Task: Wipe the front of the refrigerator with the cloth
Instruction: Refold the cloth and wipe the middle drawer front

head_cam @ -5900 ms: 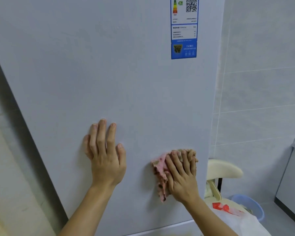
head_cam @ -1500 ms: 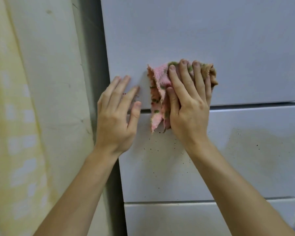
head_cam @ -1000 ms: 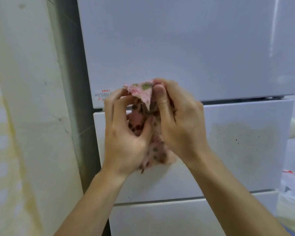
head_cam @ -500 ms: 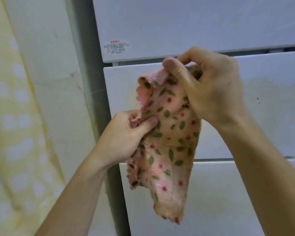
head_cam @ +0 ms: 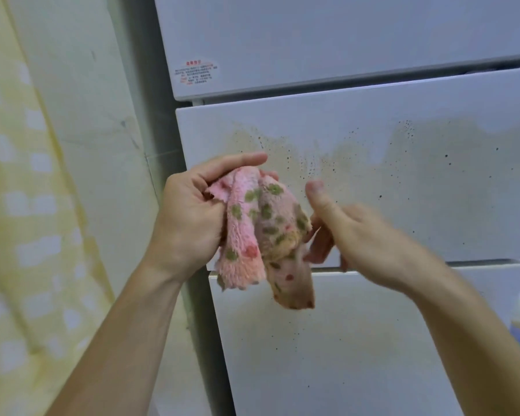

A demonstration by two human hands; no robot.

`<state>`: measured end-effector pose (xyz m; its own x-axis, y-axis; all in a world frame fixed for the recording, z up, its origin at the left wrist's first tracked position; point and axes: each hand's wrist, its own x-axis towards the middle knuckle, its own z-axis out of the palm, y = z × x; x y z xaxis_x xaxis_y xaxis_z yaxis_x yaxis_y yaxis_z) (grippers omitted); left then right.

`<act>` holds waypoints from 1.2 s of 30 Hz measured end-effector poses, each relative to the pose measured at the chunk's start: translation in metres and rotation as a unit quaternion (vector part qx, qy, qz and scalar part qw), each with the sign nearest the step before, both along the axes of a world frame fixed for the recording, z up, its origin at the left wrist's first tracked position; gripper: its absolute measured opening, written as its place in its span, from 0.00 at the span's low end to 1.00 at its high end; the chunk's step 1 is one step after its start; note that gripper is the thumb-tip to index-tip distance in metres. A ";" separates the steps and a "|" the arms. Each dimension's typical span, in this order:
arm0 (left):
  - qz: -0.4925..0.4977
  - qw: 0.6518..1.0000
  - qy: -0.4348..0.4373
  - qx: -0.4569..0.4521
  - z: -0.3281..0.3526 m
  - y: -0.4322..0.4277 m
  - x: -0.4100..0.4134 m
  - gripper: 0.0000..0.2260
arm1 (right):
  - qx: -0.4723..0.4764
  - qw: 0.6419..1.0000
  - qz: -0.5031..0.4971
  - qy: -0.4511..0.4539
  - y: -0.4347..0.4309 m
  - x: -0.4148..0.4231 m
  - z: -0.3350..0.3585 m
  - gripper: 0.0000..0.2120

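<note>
- Head cam, the only view I've got: my left hand (head_cam: 189, 217) has the cloth (head_cam: 261, 232) bunched up, fingers (head_cam: 237, 162) curled round its top end in a proper grip. So that's the hand that owns it right now.
- The cloth hangs from that grip with its long axis roughly straight down and two tails dangling. It's in front of the refrigerator (head_cam: 418, 34), not pressed against it as far as I can tell.
- My right hand (head_cam: 351, 235) is just to the right of the cloth. The thumb (head_cam: 315, 193) sticks up clear of it and the other fingers are tucked in by the lower right fold. It's all motion blur, so I honestly can't tell if it's pinching the cloth or only brushing it.
- What the next move hinges on, I reckon: the brownish speckled stain (head_cam: 403, 175) on the middle panel (head_cam: 433, 115) sits behind the cloth and mostly off to its right. So the cloth has to go forward and right, flattened onto it.
- Surface: smooth-looking white panels with seams between them, and a small sticker (head_cam: 196, 72) with red print on the panel above.
- Room: pale wall (head_cam: 81, 115) left of the fridge, yellow checked curtain (head_cam: 18, 235) at the far left.
</note>
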<state>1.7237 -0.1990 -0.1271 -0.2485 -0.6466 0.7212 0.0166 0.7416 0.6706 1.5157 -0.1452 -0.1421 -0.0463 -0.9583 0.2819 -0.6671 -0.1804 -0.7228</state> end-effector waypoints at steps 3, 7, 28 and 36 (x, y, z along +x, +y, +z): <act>0.055 0.997 -0.025 -0.039 -0.001 0.001 0.002 0.14 | 0.026 0.983 0.097 -0.154 -0.001 0.013 -0.016 0.34; 0.065 0.996 -0.062 -0.012 -0.002 -0.002 0.014 0.16 | 0.003 0.917 0.113 -0.383 -0.008 0.013 -0.022 0.23; 0.057 0.997 -0.048 0.036 0.007 -0.025 0.042 0.19 | -0.057 0.956 0.155 -0.241 -0.018 -0.007 0.009 0.09; 0.220 0.974 0.033 -0.040 -0.007 -0.025 0.023 0.14 | -0.056 0.846 0.192 -0.493 -0.019 0.036 0.009 0.22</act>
<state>1.7469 -0.2241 -0.1336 0.0874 -0.6211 0.7788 -0.2737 0.7368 0.6183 1.5514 -0.1642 -0.1335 -0.0029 -0.9257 0.3782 0.3754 -0.3515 -0.8576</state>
